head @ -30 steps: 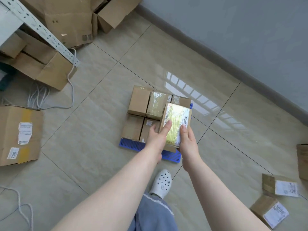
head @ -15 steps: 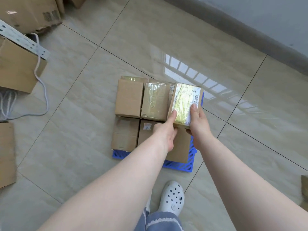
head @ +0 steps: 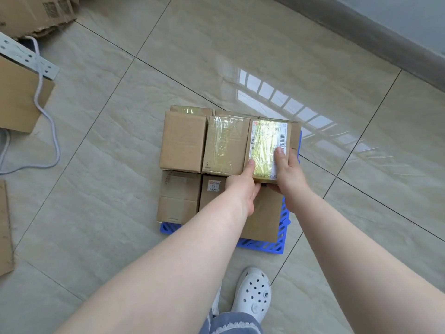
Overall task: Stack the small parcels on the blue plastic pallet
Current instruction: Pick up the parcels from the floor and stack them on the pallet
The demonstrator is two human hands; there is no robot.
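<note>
On the floor sits the blue pallet (head: 262, 247) full of brown parcels (head: 183, 141), and at its 1 o'clock corner the shiny taped parcel (head: 267, 143) is squeezed between the left hand (head: 243, 186) and right hand (head: 287, 172), thumbs on top.
</note>
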